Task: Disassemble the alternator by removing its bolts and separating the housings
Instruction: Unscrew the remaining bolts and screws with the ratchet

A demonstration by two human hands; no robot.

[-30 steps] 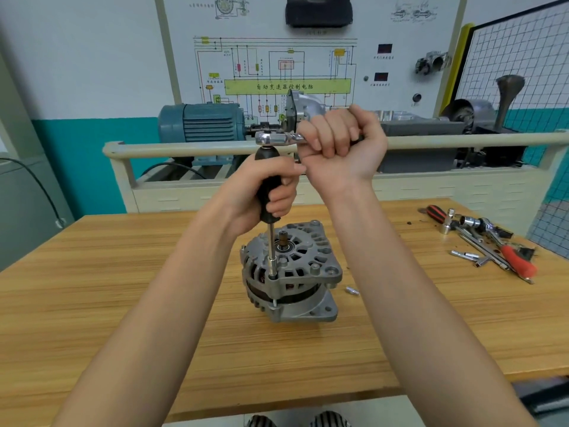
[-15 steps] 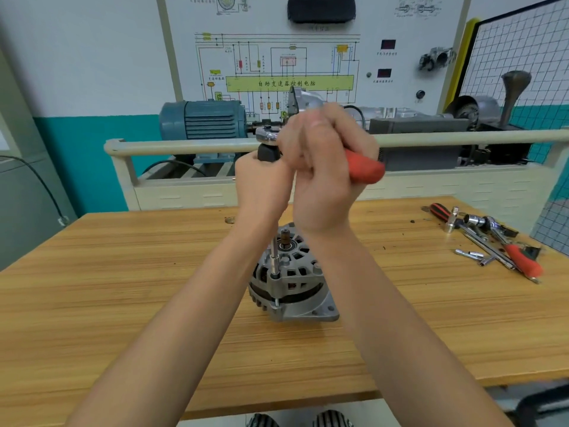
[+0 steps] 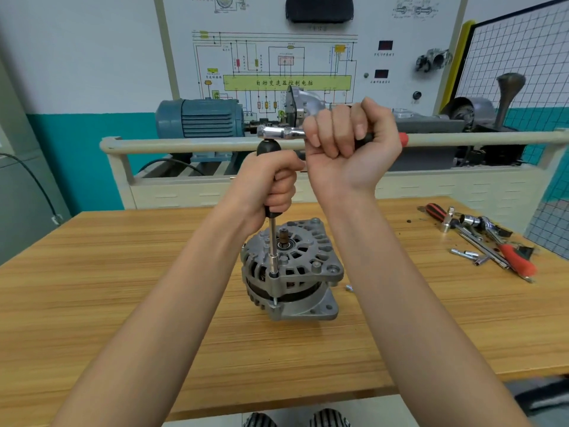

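One ribbed grey cast-metal alternator (image 3: 291, 269) stands on the wooden tabletop (image 3: 123, 288), directly below both hands. The left hand (image 3: 271, 186) fingers wrap the black extension driver (image 3: 272, 238) seated on a bolt; the right hand (image 3: 348, 146) fingers clench the chrome ratchet (image 3: 280, 132) above.

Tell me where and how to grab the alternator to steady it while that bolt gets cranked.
Grip the ribbed round body of the alternator from its left side, palm wrapped round the curve. It stands upright with the shaft up, so that side is bare and broad. Stay off the near edge, where the extension bar meets the bolt, and off the top, where the ratchet swings.
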